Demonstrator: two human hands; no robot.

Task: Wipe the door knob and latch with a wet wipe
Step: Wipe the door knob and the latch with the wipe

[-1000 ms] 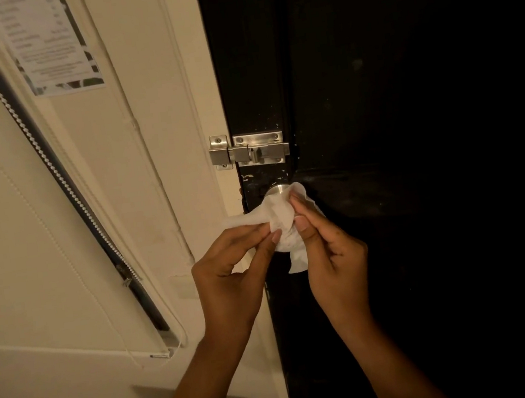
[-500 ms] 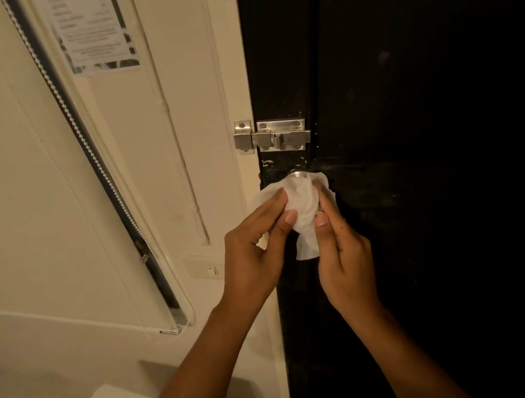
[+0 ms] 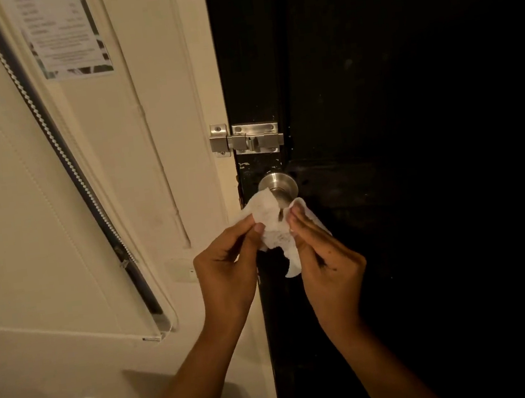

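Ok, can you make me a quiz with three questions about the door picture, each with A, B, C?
1. Where is the latch?
A. above the knob
B. below the knob
C. on the floor

2. What colour is the door?
A. white
B. black
C. red

3. How is the wipe held?
A. left hand only
B. both hands
C. hanging on the latch

Answers: 1 A, the latch sits higher than the knob. 2 B, the door is black beside a cream frame. 3 B, the left hand and right hand each pinch it just below the knob.
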